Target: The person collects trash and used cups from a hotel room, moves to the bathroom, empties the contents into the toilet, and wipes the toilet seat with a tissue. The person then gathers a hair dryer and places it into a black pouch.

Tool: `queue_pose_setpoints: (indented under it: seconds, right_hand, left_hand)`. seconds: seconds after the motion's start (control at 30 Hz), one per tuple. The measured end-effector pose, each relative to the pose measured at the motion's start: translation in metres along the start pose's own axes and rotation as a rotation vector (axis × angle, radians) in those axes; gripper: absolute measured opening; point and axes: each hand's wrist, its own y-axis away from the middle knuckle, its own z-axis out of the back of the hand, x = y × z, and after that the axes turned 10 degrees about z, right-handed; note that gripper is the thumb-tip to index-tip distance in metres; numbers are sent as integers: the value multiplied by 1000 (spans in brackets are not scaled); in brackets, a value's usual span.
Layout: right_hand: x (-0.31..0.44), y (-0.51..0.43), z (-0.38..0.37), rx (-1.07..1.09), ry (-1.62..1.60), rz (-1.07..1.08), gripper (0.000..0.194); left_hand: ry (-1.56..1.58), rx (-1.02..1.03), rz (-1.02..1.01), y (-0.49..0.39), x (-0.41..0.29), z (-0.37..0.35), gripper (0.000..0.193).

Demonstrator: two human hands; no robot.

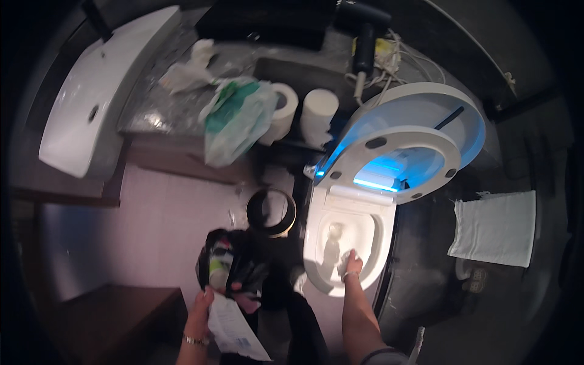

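Observation:
My left hand [200,308] grips the top of a white printed packet [238,326] that hangs down toward my legs. Just beyond it, a black plastic bag [251,269] holds pieces of rubbish, among them a green-and-white item [219,271]. My right hand [353,265] reaches over the front of the toilet bowl [365,237], fingers bunched around what looks like a crumpled white wipe [344,266]. A shadow falls across the bowl's inside. The toilet's seat ring [449,155] and lid [472,107] are raised, with blue light glowing between them.
A black ring-shaped bin rim [271,212] stands left of the toilet. On the grey counter [150,107] lie a plastic bag [237,123], toilet rolls [320,107], crumpled tissue [191,68] and a corded hair dryer [364,45]. A washbasin [96,96] is far left; a white cloth [495,228] hangs right.

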Motion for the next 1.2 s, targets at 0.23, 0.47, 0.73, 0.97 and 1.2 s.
queue_pose_setpoints:
  seconds: [0.23,0.47,0.73,0.97,1.2]
  right_hand:
    - [148,68,27,525,-930,-363,40]
    - [303,237,-10,1064,-1063,-228,38]
    - [361,281,-15,1269,573,1270,43]
    - [397,334,-55,1076,1275,1073,37]
    - [433,343,-11,1660,644,917,48]
  left_hand:
    - [57,425,150,37,-4,1,14]
    - [-107,528,193,60,-31,-34,25]
    - [-399,524,153,102,-67,-43,26]
    - [-721,261,-40,140,-97,-51,27]
    - [-245,495,-9,186,-101,-35,20]
